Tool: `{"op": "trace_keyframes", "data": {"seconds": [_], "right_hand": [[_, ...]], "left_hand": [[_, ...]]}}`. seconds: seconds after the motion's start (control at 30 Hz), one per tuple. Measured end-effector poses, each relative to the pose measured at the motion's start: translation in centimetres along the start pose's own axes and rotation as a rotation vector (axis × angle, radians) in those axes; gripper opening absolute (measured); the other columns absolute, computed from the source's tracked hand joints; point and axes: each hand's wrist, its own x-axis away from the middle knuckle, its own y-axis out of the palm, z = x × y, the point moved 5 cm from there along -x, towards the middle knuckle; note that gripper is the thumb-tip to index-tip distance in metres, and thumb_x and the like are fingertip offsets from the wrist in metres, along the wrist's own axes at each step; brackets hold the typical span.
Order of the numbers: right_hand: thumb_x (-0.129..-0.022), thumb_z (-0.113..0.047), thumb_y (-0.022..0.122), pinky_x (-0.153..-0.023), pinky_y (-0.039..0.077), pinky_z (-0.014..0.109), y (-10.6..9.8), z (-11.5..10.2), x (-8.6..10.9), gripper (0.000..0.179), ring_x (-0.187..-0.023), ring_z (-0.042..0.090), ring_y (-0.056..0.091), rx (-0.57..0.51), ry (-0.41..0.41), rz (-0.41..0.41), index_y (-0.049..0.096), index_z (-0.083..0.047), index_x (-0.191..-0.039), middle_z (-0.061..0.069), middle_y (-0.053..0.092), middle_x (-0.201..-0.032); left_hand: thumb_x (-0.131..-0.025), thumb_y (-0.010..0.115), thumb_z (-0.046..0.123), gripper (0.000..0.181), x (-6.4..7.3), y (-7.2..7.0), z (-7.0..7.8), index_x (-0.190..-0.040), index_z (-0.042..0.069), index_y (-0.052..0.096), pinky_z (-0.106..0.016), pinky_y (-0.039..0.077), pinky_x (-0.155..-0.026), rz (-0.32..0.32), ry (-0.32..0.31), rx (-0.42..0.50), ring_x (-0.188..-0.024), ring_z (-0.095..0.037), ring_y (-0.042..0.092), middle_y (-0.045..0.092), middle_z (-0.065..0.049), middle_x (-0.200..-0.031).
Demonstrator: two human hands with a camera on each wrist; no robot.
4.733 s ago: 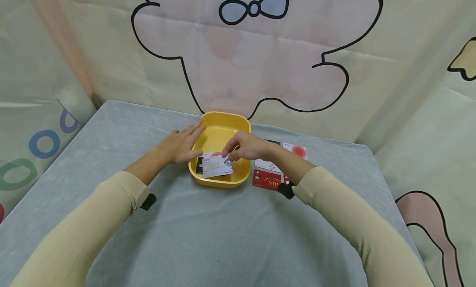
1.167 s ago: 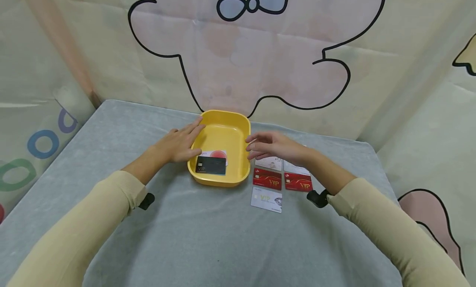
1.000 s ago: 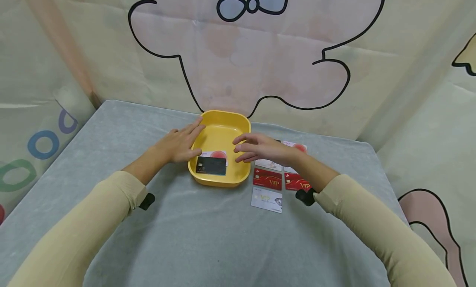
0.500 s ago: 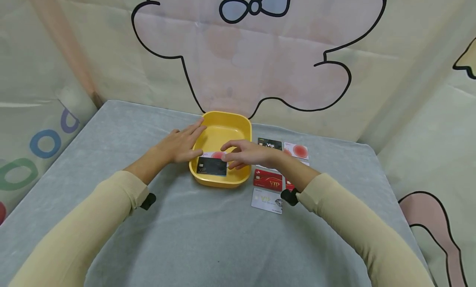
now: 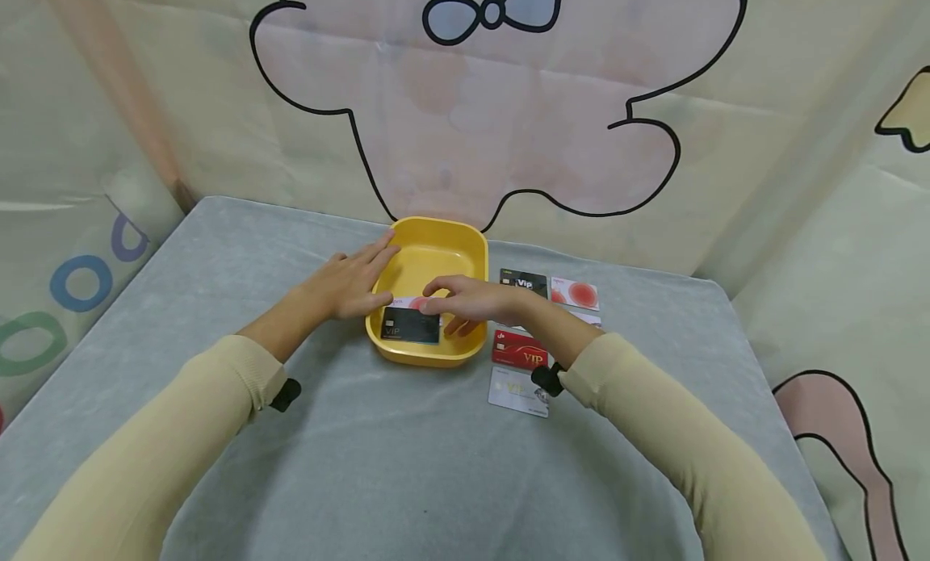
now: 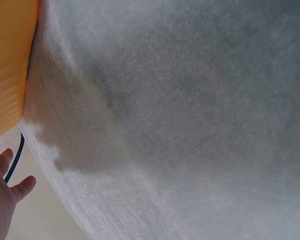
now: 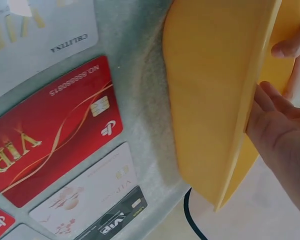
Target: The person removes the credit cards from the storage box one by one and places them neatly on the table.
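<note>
Tray [image 5: 429, 264] in all views, left-wrist probably.

Smooth yellow plastic tray [image 5: 436, 262], glossy red card [image 7: 60, 132], matt grey cloth [image 5: 370, 464]

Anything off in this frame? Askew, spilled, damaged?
No spill or damage visible. Mildly untidy: in the yellow tray, the black VIP card partly covers the white card with the red circle, whereas the cards on the table lie roughly in rows. The right arm hides some of those.
</note>
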Motion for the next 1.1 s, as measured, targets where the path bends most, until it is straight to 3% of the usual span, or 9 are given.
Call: {"op": "trace_keyframes", "data": {"seconds": [0.23,0.5,1.1], "right_hand": [[-0.101,-0.044,0.05,-0.091,0.055,0.044,0.0,-0.3,-0.5,0.055,-0.111,0.034,0.063,0.016,0.056,-0.025,0.039,-0.013,-0.145,0.017,0.046,-0.142],[-0.099,-0.047,0.052,-0.091,0.055,0.038,0.0,-0.6,-0.7,0.07,-0.111,0.03,0.065,0.04,0.07,-0.002,0.027,-0.016,-0.157,0.011,0.043,-0.146],[-0.097,-0.042,0.056,-0.09,0.055,0.042,0.3,-0.9,-1.7,0.063,-0.11,0.034,0.063,-0.019,0.086,0.033,0.035,-0.012,-0.149,0.017,0.052,-0.136]], "left_hand": [[-0.095,0.049,0.042,0.079,-0.1,0.1,-0.1,-0.158,0.006,0.02,-0.066,0.031,-0.106,0.013,0.008,0.003,-0.148,-0.034,0.025,0.002,-0.009,-0.168],[-0.095,0.049,0.043,0.079,-0.1,-0.1,0.0,-0.158,0.006,0.019,-0.066,0.033,-0.105,0.025,0.011,0.004,-0.148,-0.034,0.026,0.002,-0.009,-0.168],[-0.095,0.051,0.045,0.08,0.0,0.1,-0.1,-0.158,0.007,0.02,-0.066,0.031,-0.105,0.019,0.01,0.019,-0.148,-0.033,0.025,0.001,-0.008,-0.168]]}}
